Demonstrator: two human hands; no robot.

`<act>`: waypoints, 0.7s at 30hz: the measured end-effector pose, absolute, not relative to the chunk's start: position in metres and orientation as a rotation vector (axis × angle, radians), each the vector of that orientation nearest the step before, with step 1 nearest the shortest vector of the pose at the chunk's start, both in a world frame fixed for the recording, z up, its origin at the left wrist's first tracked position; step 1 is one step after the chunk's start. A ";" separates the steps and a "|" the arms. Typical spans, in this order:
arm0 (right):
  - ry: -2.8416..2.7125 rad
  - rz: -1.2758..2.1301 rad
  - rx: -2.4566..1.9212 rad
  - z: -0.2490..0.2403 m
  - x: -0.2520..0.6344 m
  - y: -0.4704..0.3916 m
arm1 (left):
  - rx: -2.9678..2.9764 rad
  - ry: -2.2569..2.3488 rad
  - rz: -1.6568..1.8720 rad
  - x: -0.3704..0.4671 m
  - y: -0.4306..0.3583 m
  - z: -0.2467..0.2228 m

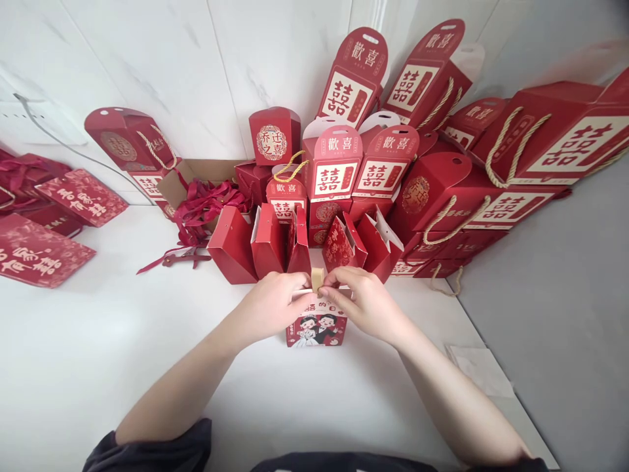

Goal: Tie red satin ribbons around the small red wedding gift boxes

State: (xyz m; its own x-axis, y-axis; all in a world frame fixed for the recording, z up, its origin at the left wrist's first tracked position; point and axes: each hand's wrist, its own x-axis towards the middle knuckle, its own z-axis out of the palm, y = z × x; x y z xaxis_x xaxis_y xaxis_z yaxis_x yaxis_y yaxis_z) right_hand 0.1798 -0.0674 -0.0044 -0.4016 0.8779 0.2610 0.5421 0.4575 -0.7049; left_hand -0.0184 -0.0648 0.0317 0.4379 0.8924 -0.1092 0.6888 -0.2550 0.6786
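A small red gift box stands upright in front of me, with a cartoon bride and groom printed on its face. My left hand is closed on the left side of its white top edge, thumb in front and fingers behind. Above the middle of the box rises a short tan strip; its exact kind I cannot make out. Its lower end sits between the thumb and fingers of my right hand, at the top of the box. The fingers partly hide the box's upper edge.
Just behind the box stands a row of red folded boxes. Farther back is an open carton of dark red ribbons. Rope-handled red boxes are stacked at right by a grey wall. Flat-topped red boxes lie at left.
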 end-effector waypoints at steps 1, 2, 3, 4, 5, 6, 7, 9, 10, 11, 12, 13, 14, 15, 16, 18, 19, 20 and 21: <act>-2.084 0.702 -1.175 -0.005 0.180 -0.066 | 2.012 1.311 0.412 -0.018 -0.065 0.031; -2.079 0.706 -1.171 -0.006 0.179 -0.065 | 2.000 1.304 0.436 -0.018 -0.064 0.030; -2.074 0.716 -1.168 -0.006 0.179 -0.064 | 1.988 1.300 0.459 -0.017 -0.063 0.030; -2.070 0.731 -1.163 -0.006 0.180 -0.064 | 1.976 1.297 0.478 -0.016 -0.062 0.029; -2.065 0.749 -1.157 -0.006 0.180 -0.063 | 1.966 1.293 0.492 -0.016 -0.061 0.029; -2.061 0.769 -1.149 -0.005 0.181 -0.063 | 1.960 1.285 0.499 -0.015 -0.061 0.029; -2.059 0.792 -1.138 -0.005 0.182 -0.062 | 1.960 1.273 0.501 -0.014 -0.060 0.028; -2.059 0.823 -1.115 -0.004 0.184 -0.062 | 1.975 1.248 0.499 -0.013 -0.059 0.028; -2.064 0.829 -1.109 -0.004 0.185 -0.062 | 1.989 1.243 0.494 -0.013 -0.059 0.028; -2.067 0.828 -1.109 -0.004 0.185 -0.063 | 2.005 1.244 0.484 -0.013 -0.059 0.028; -2.068 0.826 -1.113 -0.005 0.186 -0.063 | 2.021 1.249 0.468 -0.014 -0.059 0.028; -2.066 0.824 -1.120 -0.006 0.186 -0.063 | 2.039 1.254 0.448 -0.014 -0.059 0.028; -2.065 0.828 -1.127 -0.007 0.186 -0.063 | 2.056 1.258 0.423 -0.015 -0.058 0.028; -2.067 0.835 -1.129 -0.008 0.186 -0.063 | 2.073 1.260 0.399 -0.015 -0.058 0.028; -2.071 0.841 -1.129 -0.009 0.186 -0.063 | 2.088 1.262 0.380 -0.016 -0.058 0.027; -2.092 0.838 -1.133 -0.010 0.185 -0.063 | 2.105 1.266 0.360 -0.018 -0.058 0.026; -2.099 0.832 -1.137 -0.011 0.185 -0.063 | 2.107 1.266 0.356 -0.018 -0.058 0.025; -2.100 0.829 -1.138 -0.011 0.185 -0.063 | 2.106 1.266 0.353 -0.019 -0.058 0.024; -2.099 0.829 -1.137 -0.010 0.185 -0.063 | 2.106 1.265 0.351 -0.019 -0.058 0.024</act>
